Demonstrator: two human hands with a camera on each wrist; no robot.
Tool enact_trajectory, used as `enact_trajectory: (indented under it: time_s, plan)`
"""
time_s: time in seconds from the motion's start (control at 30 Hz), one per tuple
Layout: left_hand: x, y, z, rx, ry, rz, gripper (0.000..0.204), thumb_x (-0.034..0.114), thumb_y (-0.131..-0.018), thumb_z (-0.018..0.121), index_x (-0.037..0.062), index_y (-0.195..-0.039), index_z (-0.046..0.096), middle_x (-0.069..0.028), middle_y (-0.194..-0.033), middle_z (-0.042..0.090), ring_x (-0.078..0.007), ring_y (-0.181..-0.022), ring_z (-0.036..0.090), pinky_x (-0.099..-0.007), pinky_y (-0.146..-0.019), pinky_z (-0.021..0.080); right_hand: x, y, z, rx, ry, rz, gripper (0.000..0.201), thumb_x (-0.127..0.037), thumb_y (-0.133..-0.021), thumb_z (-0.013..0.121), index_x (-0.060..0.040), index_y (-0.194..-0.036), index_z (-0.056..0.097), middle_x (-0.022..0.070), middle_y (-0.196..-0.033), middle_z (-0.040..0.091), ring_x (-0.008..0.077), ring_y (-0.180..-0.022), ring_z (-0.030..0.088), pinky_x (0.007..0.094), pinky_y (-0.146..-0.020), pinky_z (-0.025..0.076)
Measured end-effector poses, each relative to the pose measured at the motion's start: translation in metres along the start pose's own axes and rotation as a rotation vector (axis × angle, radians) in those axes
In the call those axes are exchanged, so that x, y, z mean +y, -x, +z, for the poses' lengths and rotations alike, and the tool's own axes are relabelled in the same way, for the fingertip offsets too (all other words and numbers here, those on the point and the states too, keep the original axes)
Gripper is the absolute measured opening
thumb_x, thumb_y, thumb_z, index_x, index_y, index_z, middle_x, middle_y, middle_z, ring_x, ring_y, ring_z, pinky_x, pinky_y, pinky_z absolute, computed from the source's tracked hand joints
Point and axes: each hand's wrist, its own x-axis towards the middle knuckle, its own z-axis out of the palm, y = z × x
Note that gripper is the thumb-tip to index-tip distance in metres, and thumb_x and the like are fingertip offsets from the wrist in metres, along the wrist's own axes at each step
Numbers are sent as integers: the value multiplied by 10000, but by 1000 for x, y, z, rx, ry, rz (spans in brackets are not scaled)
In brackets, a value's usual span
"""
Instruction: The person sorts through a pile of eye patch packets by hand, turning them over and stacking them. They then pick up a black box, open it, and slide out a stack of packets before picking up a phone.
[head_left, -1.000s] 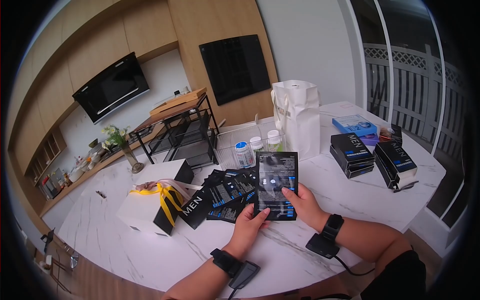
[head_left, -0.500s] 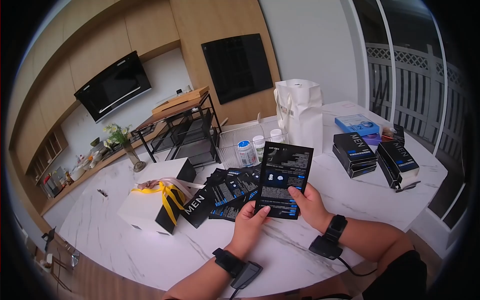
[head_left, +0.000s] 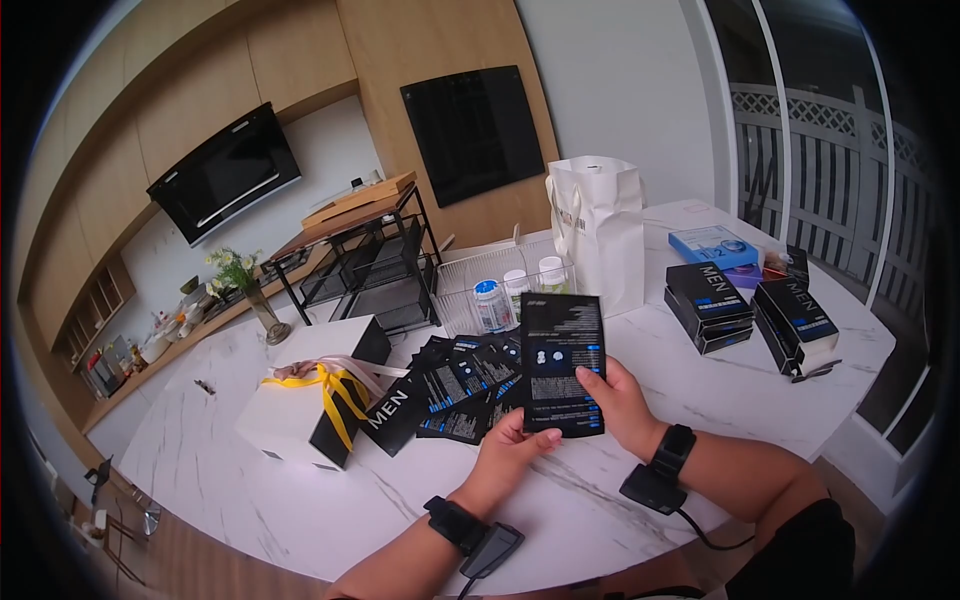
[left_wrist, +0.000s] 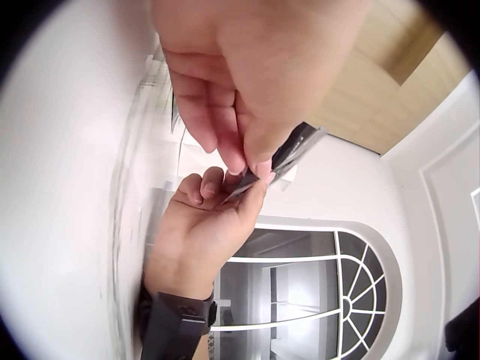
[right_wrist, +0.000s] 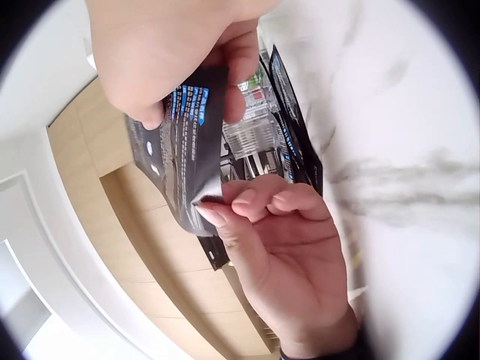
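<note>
The left hand [head_left: 510, 452] pinches the lower left corner of a black pouch [head_left: 563, 365] while the right hand [head_left: 622, 408] grips its right edge, thumb in front; this two-sided hold above the table [head_left: 400, 520] presumably keeps the printed face steady and viewable. Beyond, overlapping pouches [head_left: 462, 385] lie beside a ribboned box [head_left: 322, 347], apparently for easy reach. Farther back, a clear rack [head_left: 453, 300] holds bottles [head_left: 490, 309], probably to keep them upright.

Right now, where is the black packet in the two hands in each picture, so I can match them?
Head: black packet right of and below centre.
Left wrist: black packet just right of centre, nearly edge-on.
Right wrist: black packet left of centre, print showing.
Shared landmark: the right hand, touching the packet in every view.
</note>
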Motion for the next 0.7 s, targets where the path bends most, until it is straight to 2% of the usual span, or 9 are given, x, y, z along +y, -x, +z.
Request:
enact_trajectory:
  time_s: [0.1, 0.23, 0.3, 0.33, 0.37, 0.5, 0.57, 0.63, 0.7]
  plan:
    - [7, 4, 8, -27, -37, -27, 188, 77, -834, 580, 51, -1017, 548, 11, -891, 599, -47, -793, 542, -200, -720, 434, -5, -4, -3, 44, -343, 143, 211, -124, -883, 489, -31, -1072, 484, 39, -1001, 556, 83, -913, 510, 234, -830, 409]
    - [0, 3, -3, -168, -143, -185, 226, 120, -864, 535, 59, -1080, 510, 2, -979, 575, -60, -862, 519, -240, -801, 429, -11, -8, -9, 116, -314, 168, 230, -89, -865, 484, -20, -1081, 442, 52, -994, 554, 114, -922, 529, 253, -817, 437]
    - [3, 2, 1, -44, 68, -52, 269, 162, -892, 477, 59, -1139, 449, -20, -1068, 527, -83, -962, 487, -271, -857, 400, -8, -9, -9, 93, -204, 123, 301, -52, -846, 504, -20, -1129, 408, 63, -1014, 539, 117, -923, 525, 255, -814, 443]
    - [2, 2, 1, 62, 142, -104, 310, 189, -907, 438, 58, -1184, 394, -39, -1120, 492, -106, -1031, 459, -289, -884, 382, -11, -7, -6, 74, -146, 162, 389, -9, -828, 515, -30, -1186, 366, 71, -1036, 522, 113, -930, 517, 254, -818, 440]
    - [2, 1, -1, 171, 216, -82, 315, 144, -895, 464, 52, -1185, 381, -48, -1089, 524, -119, -1008, 489, -281, -881, 389, -8, -5, -4, -22, -162, 150, 472, 9, -814, 531, -40, -1235, 322, 75, -1068, 505, 118, -962, 504, 255, -846, 422]
    - [-8, -12, -17, 274, 170, 141, 385, 7, -818, 571, 18, -1150, 377, -60, -952, 571, -98, -859, 546, -225, -794, 434, 2, 2, 3, -202, -158, 146, 554, 15, -785, 576, -43, -1262, 301, 79, -1125, 473, 127, -1019, 478, 254, -894, 381]
    - [-13, -12, -23, 276, 9, 134, 398, -22, -796, 585, 18, -1139, 387, -60, -948, 572, -103, -846, 550, -231, -782, 447, 21, -1, -4, -266, 13, 78, 525, 4, -779, 592, -41, -1231, 329, 79, -1115, 473, 117, -992, 487, 253, -861, 404]
    - [-15, -11, -27, 260, -101, 103, 386, -27, -777, 599, 22, -1117, 424, -65, -994, 556, -114, -879, 542, -235, -773, 453, 11, -2, -4, -259, 5, 152, 415, -1, -793, 582, -47, -1155, 384, 71, -1027, 511, 102, -948, 506, 249, -808, 438]
    - [-13, -12, -28, 398, -398, 233, 362, -20, -768, 606, 27, -1097, 460, -73, -1052, 531, -131, -921, 530, -241, -762, 457, -6, -1, -5, -240, 304, 408, 311, -69, -785, 623, -47, -1055, 470, 47, -922, 543, 103, -886, 528, 239, -756, 448]
